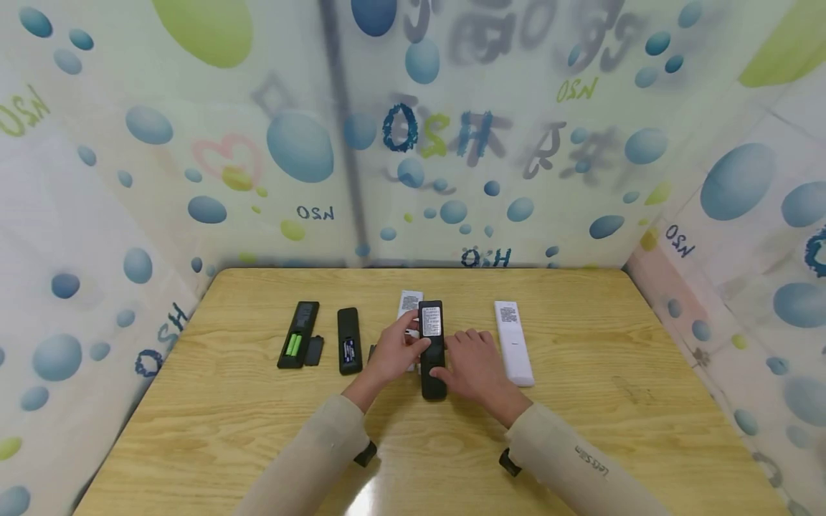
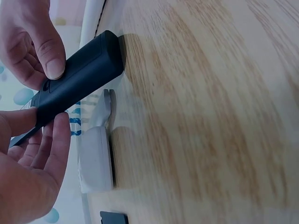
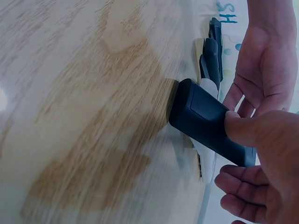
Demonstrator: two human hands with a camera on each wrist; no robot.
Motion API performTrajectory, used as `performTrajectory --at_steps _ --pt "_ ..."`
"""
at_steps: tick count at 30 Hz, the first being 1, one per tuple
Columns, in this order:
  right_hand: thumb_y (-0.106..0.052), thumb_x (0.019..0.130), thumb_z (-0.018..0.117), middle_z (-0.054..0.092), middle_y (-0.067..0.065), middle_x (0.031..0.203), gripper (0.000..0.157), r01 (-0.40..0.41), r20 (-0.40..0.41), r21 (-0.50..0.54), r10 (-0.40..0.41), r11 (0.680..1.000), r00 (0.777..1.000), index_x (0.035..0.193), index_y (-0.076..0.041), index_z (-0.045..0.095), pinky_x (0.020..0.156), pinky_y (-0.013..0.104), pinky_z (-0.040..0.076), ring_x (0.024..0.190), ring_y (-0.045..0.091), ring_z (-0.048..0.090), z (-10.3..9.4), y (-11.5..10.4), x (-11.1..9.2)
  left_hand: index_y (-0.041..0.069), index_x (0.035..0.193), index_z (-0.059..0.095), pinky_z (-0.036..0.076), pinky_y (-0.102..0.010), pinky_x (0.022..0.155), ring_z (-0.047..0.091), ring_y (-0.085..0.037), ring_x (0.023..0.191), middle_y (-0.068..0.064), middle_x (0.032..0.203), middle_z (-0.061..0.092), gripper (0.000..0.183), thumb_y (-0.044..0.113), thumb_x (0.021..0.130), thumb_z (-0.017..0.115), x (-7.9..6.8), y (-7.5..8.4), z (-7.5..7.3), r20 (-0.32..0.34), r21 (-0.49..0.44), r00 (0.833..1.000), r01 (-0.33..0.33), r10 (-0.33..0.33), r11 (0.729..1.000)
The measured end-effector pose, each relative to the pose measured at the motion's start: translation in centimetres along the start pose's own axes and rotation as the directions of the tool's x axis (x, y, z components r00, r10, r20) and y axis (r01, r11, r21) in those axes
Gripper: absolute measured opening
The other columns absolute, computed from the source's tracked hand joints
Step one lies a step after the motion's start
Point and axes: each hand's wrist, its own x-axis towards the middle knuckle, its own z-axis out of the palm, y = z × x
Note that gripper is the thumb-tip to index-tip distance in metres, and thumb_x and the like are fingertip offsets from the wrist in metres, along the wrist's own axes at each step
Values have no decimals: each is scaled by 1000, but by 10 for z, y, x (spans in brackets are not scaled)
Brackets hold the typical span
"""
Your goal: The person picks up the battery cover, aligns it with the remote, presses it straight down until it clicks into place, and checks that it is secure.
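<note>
A black remote control [image 1: 434, 387] is held back side up between both hands, a white printed label [image 1: 431, 322] near its far end. My left hand [image 1: 392, 352] grips it by its left edge, thumb on the back and fingers underneath, as the left wrist view shows. The thumb of my right hand [image 1: 476, 365] presses on the battery cover [image 3: 202, 103], which sits in place. In the right wrist view the other right fingers are loosely bent, beside the remote. Behind the left hand lies a white remote [image 1: 410, 301], partly hidden.
At the left lie a black remote [image 1: 306, 315] with green batteries showing, its loose cover [image 1: 313, 351], and another black remote [image 1: 348, 322] with its battery bay uncovered. A white remote [image 1: 514, 347] lies right of the hands. A patterned curtain [image 1: 413, 215] stands behind the table [image 1: 645, 430].
</note>
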Motion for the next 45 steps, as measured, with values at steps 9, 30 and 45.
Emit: performTrajectory --at_steps 9,30,45 --pt "-61 89 58 67 5 118 56 -25 -4 49 25 998 1000 119 -14 66 99 46 42 114 26 57 -3 12 -5 15 144 44 61 -37 67 64 -22 90 -17 125 58 52 8 95 61 6 5 9 12 -69 999 32 -31 997" --pt "-53 91 60 69 6 108 45 -85 -114 25 87 996 990 113 -13 68 96 52 43 107 30 58 -18 81 -21 14 142 47 61 -40 68 64 -21 90 -14 124 61 51 8 94 63 38 25 50 3 -154 999 51 -51 987" --pt "-50 90 64 68 5 107 44 -148 -75 34 150 988 986 114 -14 67 101 54 42 109 29 57 -20 101 -29 9 137 51 58 -32 63 64 -19 86 -14 119 63 47 10 92 66 58 29 77 -14 -63 988 153 -154 986"
